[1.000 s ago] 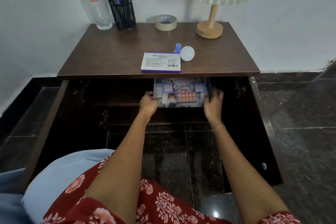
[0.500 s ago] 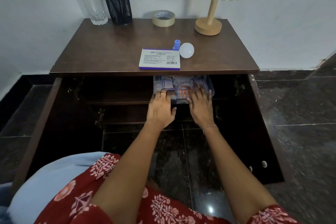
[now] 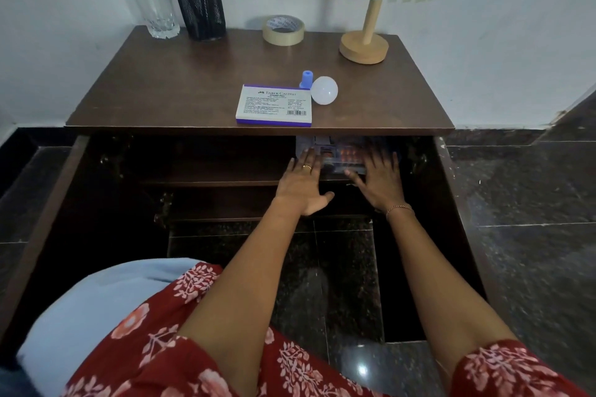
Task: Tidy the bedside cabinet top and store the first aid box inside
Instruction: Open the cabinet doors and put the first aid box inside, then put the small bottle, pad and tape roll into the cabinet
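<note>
cabinet shelf | first aid box (mostly shadowed) | hands flat against box

Both arms extended forward. Left hand and right hand flat, palms down, fingers spread, side by side.

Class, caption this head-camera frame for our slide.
Both hands push the first aid box onto the cabinet shelf.

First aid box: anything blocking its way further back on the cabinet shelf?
Nothing visible. The first aid box sits on the shelf, left hand and right hand flat against its front. The space behind is dark.
</note>
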A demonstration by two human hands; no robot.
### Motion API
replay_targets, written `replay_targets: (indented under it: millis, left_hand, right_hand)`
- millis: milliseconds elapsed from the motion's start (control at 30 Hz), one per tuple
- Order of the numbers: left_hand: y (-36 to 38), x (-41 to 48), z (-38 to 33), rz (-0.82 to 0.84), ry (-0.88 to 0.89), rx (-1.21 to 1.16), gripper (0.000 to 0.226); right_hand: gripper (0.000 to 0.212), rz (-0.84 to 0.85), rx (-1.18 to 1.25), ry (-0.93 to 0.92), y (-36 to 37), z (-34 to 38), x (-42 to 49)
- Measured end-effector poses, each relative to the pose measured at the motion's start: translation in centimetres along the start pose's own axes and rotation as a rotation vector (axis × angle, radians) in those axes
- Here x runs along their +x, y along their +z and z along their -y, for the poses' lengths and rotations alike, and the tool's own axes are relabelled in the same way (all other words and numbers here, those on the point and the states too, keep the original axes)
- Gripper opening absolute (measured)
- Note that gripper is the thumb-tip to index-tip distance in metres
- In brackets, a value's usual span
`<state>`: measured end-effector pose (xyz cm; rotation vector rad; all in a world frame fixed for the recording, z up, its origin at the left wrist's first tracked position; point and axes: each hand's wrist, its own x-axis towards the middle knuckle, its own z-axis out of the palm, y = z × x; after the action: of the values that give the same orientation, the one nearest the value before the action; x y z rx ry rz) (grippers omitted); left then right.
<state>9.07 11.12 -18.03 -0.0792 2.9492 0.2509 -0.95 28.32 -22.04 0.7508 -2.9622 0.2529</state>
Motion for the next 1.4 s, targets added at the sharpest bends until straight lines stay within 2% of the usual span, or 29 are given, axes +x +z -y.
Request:
replay_targets:
  millis: [300,533,633,800,900,1000,1100,1200,1267,1400]
  left_hand:
    - [0.8,1.7,0.2,0.021,0.019,-0.016,0.090]
    - [1.9,0.1,1.3,-0.083,0.065,-0.002,0.082]
    - [2.6,-1.4,1.3,-0.160,0.081,0.025,0.074]
    - [0.2,-2.8,1.0,-0.415,0.031,-0.060,0.057]
    - [-2.6,-3.8,0.7,-0.613,0.006,-0.114,0.037]
    - [-5.5,-5.3,0.3,-0.782,-0.023,-0.141,0.023]
    - [-7.9,-6.4,0.6,-0.980,-0.046,-0.205,0.017]
    - [-9.5,-6.8,2.1,-1.181,-0.095,-0.263,0.018]
    - [-9.8,-6.8,3.3,-1.181,-0.153,-0.324,0.026]
    - [-8.9,-6.8,4.6,-0.998,-0.256,-0.411,0.036]
  right_hand:
    - [0.077,0.077,-0.064,0.008,-0.2,-1.2,1.7]
    - [0.073,0.071,0.004,-0.063,-0.7,-2.2,1.5]
    - [0.069,0.009,0.078,-0.075,-0.4,-0.6,0.0]
    - [0.046,-0.230,0.183,-0.046,-1.3,4.8,-2.4]
    - [0.031,-0.392,0.320,-0.044,-2.9,8.1,-3.3]
    - [0.029,-0.493,0.499,-0.069,-4.7,11.0,-4.0]
    - [0.029,-0.575,0.580,-0.108,-6.4,13.4,-3.9]
    - [0.019,-0.627,0.627,-0.076,-8.2,15.1,-2.6]
    - [0.013,-0.635,0.605,-0.025,-9.2,15.7,-1.7]
    - [0.021,-0.541,0.612,0.079,-9.9,16.6,-0.7]
